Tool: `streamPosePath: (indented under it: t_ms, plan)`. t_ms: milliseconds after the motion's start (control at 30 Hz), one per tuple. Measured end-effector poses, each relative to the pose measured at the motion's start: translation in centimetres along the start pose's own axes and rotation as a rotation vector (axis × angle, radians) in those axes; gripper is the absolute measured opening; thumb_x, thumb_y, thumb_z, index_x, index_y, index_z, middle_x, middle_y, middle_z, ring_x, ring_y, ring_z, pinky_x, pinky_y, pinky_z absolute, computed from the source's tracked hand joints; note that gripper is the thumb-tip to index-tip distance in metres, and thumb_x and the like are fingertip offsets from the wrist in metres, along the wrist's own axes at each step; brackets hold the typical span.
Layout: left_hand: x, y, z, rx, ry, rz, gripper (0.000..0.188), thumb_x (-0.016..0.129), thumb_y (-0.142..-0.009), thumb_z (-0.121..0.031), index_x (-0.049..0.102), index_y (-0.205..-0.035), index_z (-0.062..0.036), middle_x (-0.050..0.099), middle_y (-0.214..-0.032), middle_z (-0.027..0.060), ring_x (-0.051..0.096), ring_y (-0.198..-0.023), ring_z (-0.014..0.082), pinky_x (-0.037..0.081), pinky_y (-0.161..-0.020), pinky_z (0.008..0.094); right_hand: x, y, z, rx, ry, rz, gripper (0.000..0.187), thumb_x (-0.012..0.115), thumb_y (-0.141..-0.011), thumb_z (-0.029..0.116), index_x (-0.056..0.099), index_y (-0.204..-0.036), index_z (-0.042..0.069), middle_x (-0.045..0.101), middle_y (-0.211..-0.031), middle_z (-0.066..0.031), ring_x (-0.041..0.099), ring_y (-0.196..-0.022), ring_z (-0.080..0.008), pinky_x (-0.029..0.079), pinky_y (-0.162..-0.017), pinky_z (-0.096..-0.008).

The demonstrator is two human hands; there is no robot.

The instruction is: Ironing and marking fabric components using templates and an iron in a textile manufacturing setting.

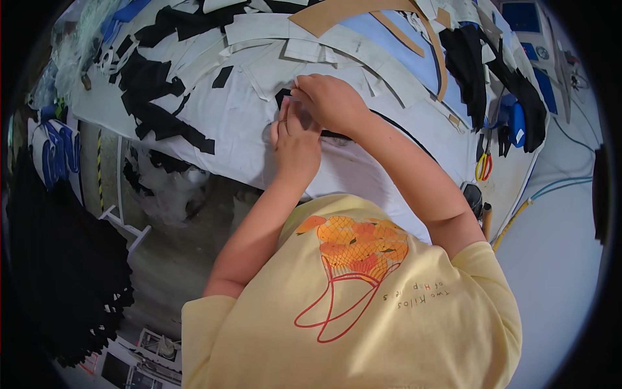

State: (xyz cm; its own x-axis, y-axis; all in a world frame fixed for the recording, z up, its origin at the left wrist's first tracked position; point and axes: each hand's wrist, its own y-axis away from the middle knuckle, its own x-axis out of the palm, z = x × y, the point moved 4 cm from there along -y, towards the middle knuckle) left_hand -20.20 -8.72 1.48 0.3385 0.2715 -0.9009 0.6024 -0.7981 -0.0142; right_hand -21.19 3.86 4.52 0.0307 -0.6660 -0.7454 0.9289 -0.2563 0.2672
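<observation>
Above the white-covered table, my left hand (297,141) and my right hand (334,104) meet, fingertips close together. A small piece of black fabric (282,96) shows at their tips. The fingers of both hands are bent and closed around its edge; the exact hold is partly hidden. Beneath my right forearm runs a thin black strip (405,131) along white cloth (363,170) that hangs over the near table edge.
Black fabric scraps (152,97) lie on the left of the table (214,120). Paper pattern pieces (272,26) and brown card templates (350,14) cover the far side. Scissors with yellow and red handles (484,167) rest at the right. Black cloth (61,272) hangs at far left.
</observation>
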Motion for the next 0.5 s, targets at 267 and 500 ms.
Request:
streamPosePath:
  t_ms: [267,500]
  plan:
    - [0.3,0.1,0.3,0.015,0.026,-0.013,0.040,0.062,-0.086,-0.014,0.057,-0.125,-0.0214,0.035,-0.144,0.0176,0.031,-0.138,0.0337,0.029,-0.103,0.0462,0.8,-2.5,2.0,-0.098,0.035,0.010,0.026,0.050,-0.094,0.028,0.059,-0.086,0.006,0.063,-0.079,-0.0148,0.061,-0.079,-0.0368,0.048,-0.067,-0.0468]
    - [0.0,0.2,-0.4,0.059,-0.036,-0.014,0.038,0.061,-0.086,-0.022,0.057,-0.123,-0.0124,0.042,-0.138,0.0203,0.037,-0.135,0.0355,0.030,-0.106,0.0476,-1.0,-2.9,-0.1,-0.079,-0.264,-0.080,0.026,0.053,-0.097,0.027,0.065,-0.104,0.005,0.066,-0.090,-0.0114,0.064,-0.083,-0.0249,0.049,-0.075,-0.0354]
